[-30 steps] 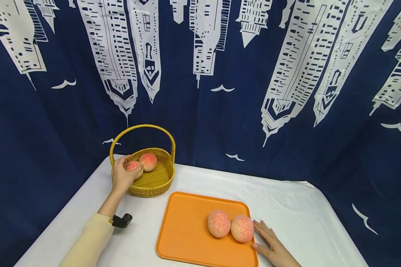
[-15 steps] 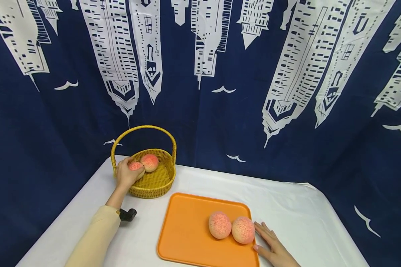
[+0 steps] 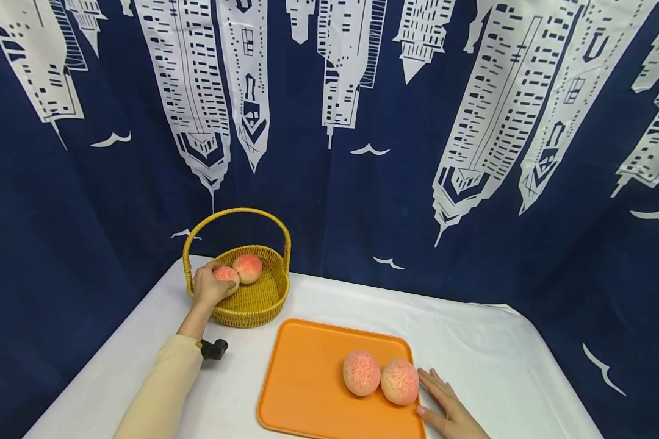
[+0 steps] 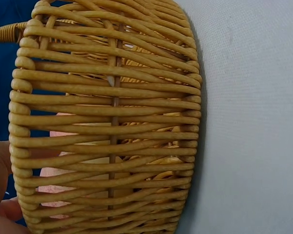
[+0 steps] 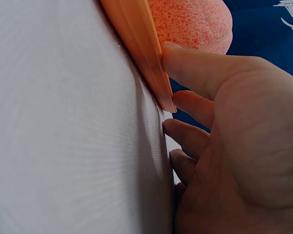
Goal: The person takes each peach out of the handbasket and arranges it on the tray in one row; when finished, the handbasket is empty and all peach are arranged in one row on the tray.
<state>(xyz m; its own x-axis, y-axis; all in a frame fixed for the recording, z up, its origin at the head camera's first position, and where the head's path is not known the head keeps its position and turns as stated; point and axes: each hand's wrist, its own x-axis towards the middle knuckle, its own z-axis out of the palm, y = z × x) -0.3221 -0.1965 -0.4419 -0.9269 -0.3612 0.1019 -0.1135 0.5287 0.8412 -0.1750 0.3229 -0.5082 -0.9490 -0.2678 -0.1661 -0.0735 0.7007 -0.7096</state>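
My left hand (image 3: 208, 286) reaches over the near left rim of a yellow wicker basket (image 3: 252, 318). Its fingers and thumb curl round a pink-speckled peach (image 3: 227, 277) inside. Against that one sits a second, redder peach (image 3: 248, 269). The left wrist view shows mostly the basket wall (image 4: 107, 126), with pink fruit partly hidden behind the weave. On an orange tray (image 3: 302, 378) lie two more peaches, a left one (image 3: 361, 373) and a right one (image 3: 399, 382), side by side. My right hand (image 3: 449, 407) rests at the tray's right edge, fingers extended, thumb touching the rim near the right peach.
A white cloth covers the table (image 3: 472, 341). Behind it hangs a dark blue curtain (image 3: 329, 201) printed with white buildings and birds. The basket's tall arched handle (image 3: 244, 210) rises above the fruit. A black wrist device (image 3: 214, 349) sticks out beside my left wrist.
The whole head view has shifted slightly. My left hand stays at the same peach in the basket, its forearm angled a little more to the right. The right hand and tray look unchanged.
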